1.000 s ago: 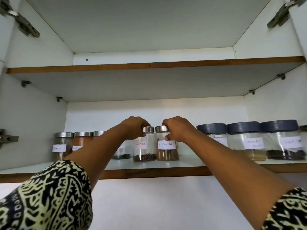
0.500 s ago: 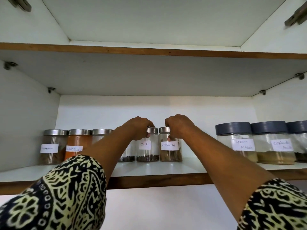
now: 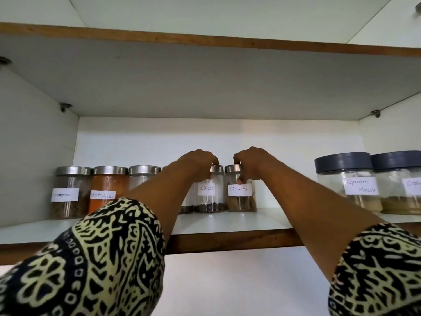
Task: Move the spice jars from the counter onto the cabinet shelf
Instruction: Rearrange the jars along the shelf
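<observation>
The left hand point(image 3: 198, 161) is closed over the lid of the Cloves jar point(image 3: 209, 190), the right hand point(image 3: 251, 161) over the Cinnamon jar point(image 3: 240, 190); both jars stand touching, well back on the cabinet shelf point(image 3: 227, 224). Bare shelf lies right of the right grip, up to the Garam Masala jar point(image 3: 348, 183). The left forearm hides a jar. Since earlier, the view sits closer and lower.

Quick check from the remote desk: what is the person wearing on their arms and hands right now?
Both hands, left hand and right hand, are bare: no gloves, rings or watch visible. Forearms are uncovered. The left sleeve and right sleeve are loose fabric, black with a pale yellow-cream floral and squiggle print.
</observation>
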`<act>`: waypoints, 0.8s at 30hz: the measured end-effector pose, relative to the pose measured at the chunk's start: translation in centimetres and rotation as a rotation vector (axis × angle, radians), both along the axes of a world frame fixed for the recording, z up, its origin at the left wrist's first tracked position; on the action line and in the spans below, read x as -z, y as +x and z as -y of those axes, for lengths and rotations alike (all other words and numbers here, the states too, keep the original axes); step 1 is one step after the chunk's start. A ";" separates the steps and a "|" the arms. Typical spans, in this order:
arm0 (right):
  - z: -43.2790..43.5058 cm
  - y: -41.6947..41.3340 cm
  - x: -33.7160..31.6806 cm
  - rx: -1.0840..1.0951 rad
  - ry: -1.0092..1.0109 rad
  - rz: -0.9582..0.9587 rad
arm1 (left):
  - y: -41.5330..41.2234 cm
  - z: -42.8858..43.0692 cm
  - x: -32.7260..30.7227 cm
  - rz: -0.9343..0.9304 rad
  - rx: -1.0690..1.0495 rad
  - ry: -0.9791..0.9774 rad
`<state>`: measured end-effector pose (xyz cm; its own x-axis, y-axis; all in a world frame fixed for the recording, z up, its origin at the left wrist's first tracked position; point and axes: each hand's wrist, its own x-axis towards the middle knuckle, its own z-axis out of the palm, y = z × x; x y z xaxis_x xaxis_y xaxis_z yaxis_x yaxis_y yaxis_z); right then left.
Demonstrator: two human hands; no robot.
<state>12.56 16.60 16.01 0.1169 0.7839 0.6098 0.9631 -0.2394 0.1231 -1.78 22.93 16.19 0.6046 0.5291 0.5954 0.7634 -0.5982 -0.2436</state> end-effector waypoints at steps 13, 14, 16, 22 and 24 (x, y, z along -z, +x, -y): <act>2.1 -0.2 1.4 -0.021 0.085 -0.052 | -0.6 2.0 0.8 0.112 0.042 -0.126; 2.8 -0.2 1.4 -0.018 0.108 -0.052 | -0.6 2.7 0.8 0.122 0.053 -0.129; 4.4 -0.1 1.5 -0.020 0.148 -0.041 | -0.2 4.5 0.6 0.097 0.066 -0.121; 11.5 2.2 1.0 -0.057 0.267 0.024 | 3.9 11.2 -0.1 0.038 0.171 -0.038; 13.8 3.8 0.6 -0.062 0.293 0.023 | 5.5 13.2 -0.4 0.038 0.203 0.002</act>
